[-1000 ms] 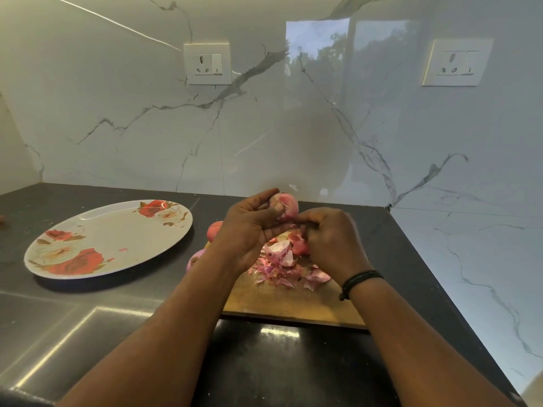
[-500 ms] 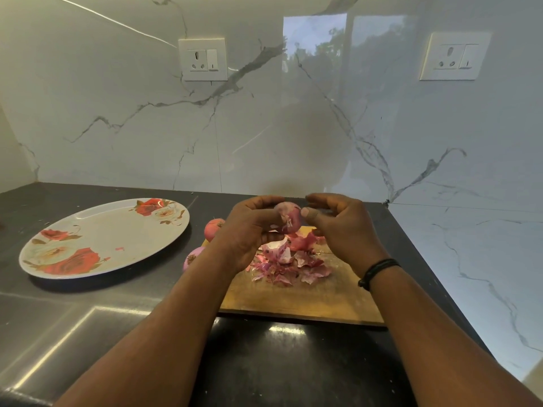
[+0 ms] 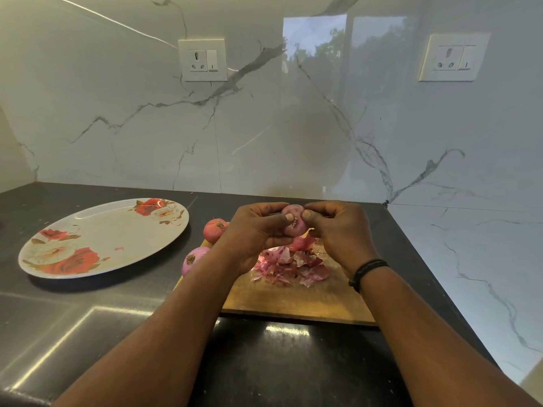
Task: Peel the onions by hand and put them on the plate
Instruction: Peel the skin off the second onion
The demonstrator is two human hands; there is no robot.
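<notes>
Onion: gripped by left hand and right hand.
Change: right fingers returned, pinching skin.
Plate: bare; peeling unfinished.

Plate: white, red rose print. Onions: pink-red. Board: tan wood. Counter: black. Wall: white, grey-veined.

Taking the wooden rectangular cutting board as landmark: its near strip is bare, while a heap of pink onion skins fills its middle. At its left edge sit two reddish-pink whole onions, blocking a low sweep leftward. Beyond them, open black desk leads to the oval white plate with red roses (its centre is bare). Right of the board, the white marble wall stands near.
</notes>
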